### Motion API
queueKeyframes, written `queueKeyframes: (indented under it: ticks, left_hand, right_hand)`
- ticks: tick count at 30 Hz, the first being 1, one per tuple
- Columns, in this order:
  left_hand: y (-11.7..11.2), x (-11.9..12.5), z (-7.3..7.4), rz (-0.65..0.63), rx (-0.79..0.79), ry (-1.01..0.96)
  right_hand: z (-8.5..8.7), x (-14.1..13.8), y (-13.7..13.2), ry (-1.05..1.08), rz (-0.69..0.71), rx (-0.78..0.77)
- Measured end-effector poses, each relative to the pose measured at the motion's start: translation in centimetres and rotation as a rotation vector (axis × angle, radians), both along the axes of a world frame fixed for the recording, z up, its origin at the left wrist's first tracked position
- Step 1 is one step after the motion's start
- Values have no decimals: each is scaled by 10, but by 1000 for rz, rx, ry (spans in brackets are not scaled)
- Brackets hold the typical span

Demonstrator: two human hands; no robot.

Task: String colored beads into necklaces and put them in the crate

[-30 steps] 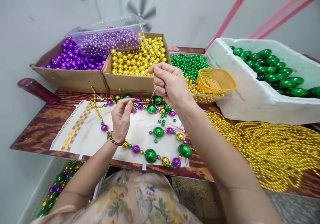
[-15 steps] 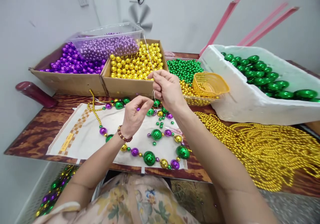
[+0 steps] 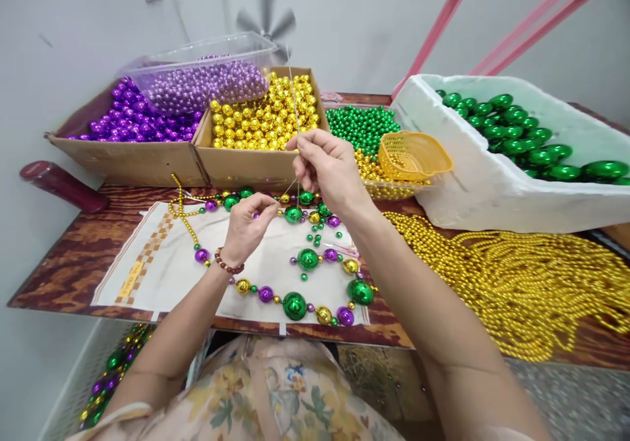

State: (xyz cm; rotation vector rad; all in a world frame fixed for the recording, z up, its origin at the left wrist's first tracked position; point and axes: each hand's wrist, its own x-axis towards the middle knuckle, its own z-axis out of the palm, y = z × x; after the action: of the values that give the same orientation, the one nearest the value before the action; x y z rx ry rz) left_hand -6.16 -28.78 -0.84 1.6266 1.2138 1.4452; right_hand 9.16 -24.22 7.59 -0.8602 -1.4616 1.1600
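Observation:
My right hand is raised in front of the gold bead box, closed in a pinch on a long thin needle that points upward. From it a pale thread runs down to my left hand, whose thumb and fingertips pinch the thread. Below both hands a string of large green, purple and gold beads curves over a white cloth. Several loose small green beads lie on the cloth near my right forearm. A gold bead strand crosses the cloth's left part.
Behind stand cardboard boxes of purple beads and gold beads, a clear tub, and a yellow basket. At right are a white foam box and gold bead strands. A dark red bottle lies at left.
My left hand has moved left and slightly down, away from my right hand, drawing the thread out between them. The right hand's fingers have loosened slightly and the view has shifted a little.

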Motion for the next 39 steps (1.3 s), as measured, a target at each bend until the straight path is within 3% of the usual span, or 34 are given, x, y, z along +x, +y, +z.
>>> queueKeyframes:
  ticks: [8, 12, 15, 19, 23, 27, 30, 33, 35, 37, 39]
  left_hand:
    - [-2, -6, -58, -75, -109, 183]
    - [-2, -5, -84, -115, -302, 676]
    - [-2, -10, -96, -89, -393, 859]
    - [-9, -19, -103, -72, -408, 854]
    - [-22, -28, -106, -65, -407, 484]
    - [-15, -42, -92, 25, -361, 205]
    - [19, -51, -58, 117, -175, 263]
    - [81, -49, -15, 201, 90, 427]
    - [133, -39, 7, 191, 169, 544]
    - [185, -24, 18, 141, 105, 702]
    - [230, -9, 19, 127, -81, 869]
  right_hand:
    - [-17, 12, -9, -20, 140, -115]
    - [-28, 20, -14, -34, 179, -178]
    - [-34, 25, -14, -25, 140, -177]
    - [-39, 31, -15, -17, 75, -110]
    - [-55, 44, -26, -9, 20, -120]
    - [-90, 61, -48, -40, 63, -260]
    - [-120, 68, -65, -32, 40, -355]
    - [-146, 68, -80, -18, -41, -421]
    - [-159, 66, -88, 37, -108, -434]
    - [-169, 62, -96, 102, -187, -436]
    - [-177, 60, -104, 155, -253, -445]
